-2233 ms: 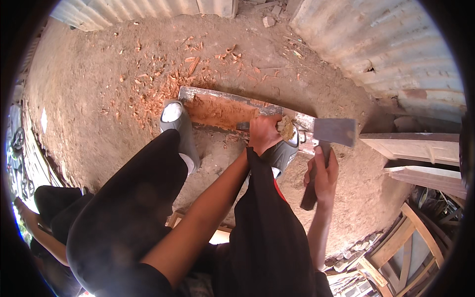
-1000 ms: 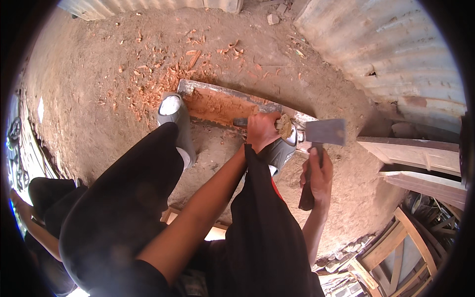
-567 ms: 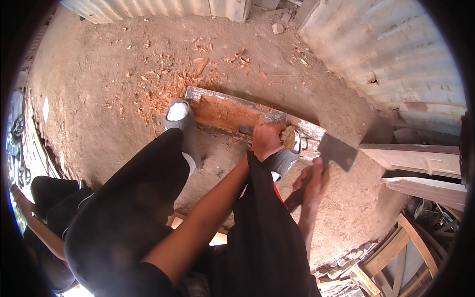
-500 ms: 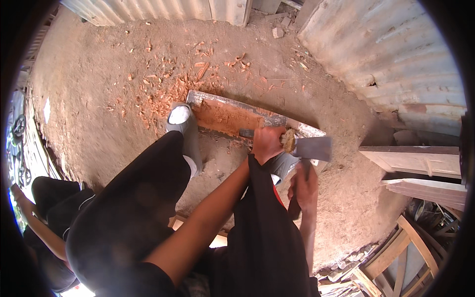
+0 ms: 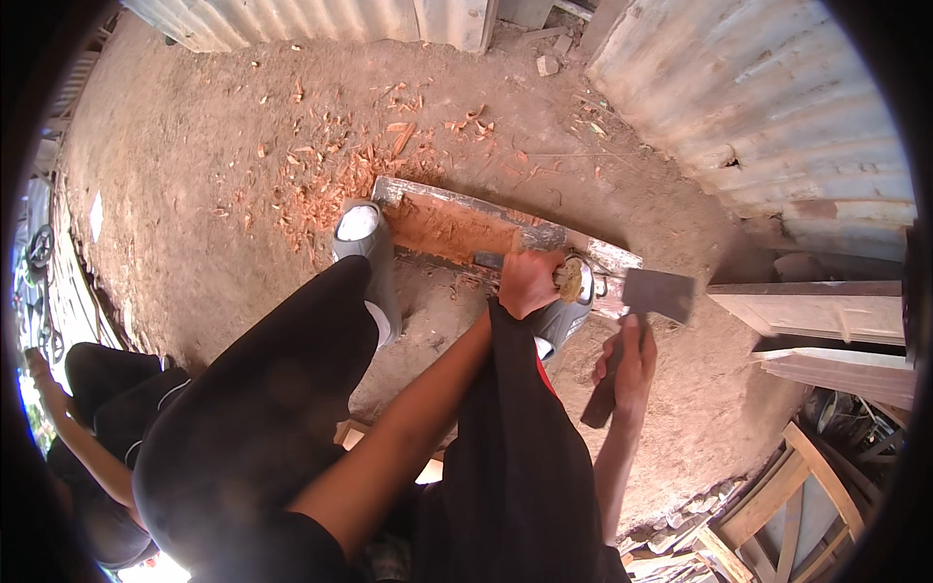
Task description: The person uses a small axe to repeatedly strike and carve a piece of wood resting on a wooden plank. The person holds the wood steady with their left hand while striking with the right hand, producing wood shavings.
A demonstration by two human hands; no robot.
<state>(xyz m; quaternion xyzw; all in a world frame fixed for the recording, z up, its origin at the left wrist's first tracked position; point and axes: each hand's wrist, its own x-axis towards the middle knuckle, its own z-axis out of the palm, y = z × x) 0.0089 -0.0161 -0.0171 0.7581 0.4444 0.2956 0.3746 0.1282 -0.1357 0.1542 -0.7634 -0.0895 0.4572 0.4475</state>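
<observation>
My left hand (image 5: pixel 530 283) is wrapped round a chisel (image 5: pixel 570 278), whose frayed handle end sticks out on the right. Its dark blade (image 5: pixel 489 259) points left, low over the wooden plank (image 5: pixel 596 250). A long reddish hollow (image 5: pixel 442 228) is cut into that plank's weathered, grey-white face. In my right hand (image 5: pixel 634 363) is the dark handle of a mallet (image 5: pixel 659 294) with a block-shaped head. That head hangs to the right of the chisel's end, apart from it. One shoe (image 5: pixel 362 233) is against the plank's left end, the other (image 5: pixel 564 319) below my left hand.
Reddish wood shavings (image 5: pixel 330 180) litter the dirt floor beyond the plank. Corrugated metal sheets (image 5: pixel 768 107) stand at the far right. Boards (image 5: pixel 812 311) and a wooden frame (image 5: pixel 792 496) lie on the right. Another person's arm (image 5: pixel 92 452) shows at the lower left.
The mallet has swung right, away from the chisel's handle end, together with my right hand. My left hand keeps its place on the chisel.
</observation>
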